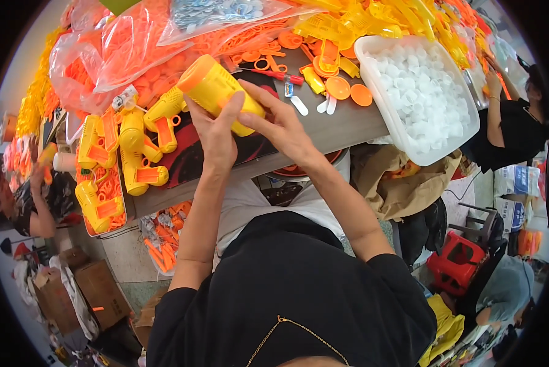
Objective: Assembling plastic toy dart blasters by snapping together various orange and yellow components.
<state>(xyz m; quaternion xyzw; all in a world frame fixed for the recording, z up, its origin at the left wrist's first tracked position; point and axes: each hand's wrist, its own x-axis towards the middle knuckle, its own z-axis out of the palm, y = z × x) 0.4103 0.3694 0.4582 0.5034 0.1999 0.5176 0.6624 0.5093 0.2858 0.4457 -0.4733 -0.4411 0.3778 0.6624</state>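
Observation:
Over the table edge I hold a yellow toy hair dryer [210, 82] with an orange ring at one end, tilted toward the upper left. My left hand [216, 134] wraps its lower side, thumb pressed on the yellow shell. The fingers of my right hand [280, 119] close on its other side near the far right end. Whether it has a handle is hidden by my hands. Just left lie several similar yellow toy hair dryers [132, 131] with orange parts. Beyond my right hand are a red-handled screwdriver [290, 77], orange discs [337, 88] and white oval pieces [299, 105].
A white tub [372, 98] of translucent small caps stands at the table's right. Clear bags of orange parts [127, 49] and yellow parts [329, 27] line the back. A brown paper sack [403, 199] and red stool [455, 260] are right; other people work on both sides.

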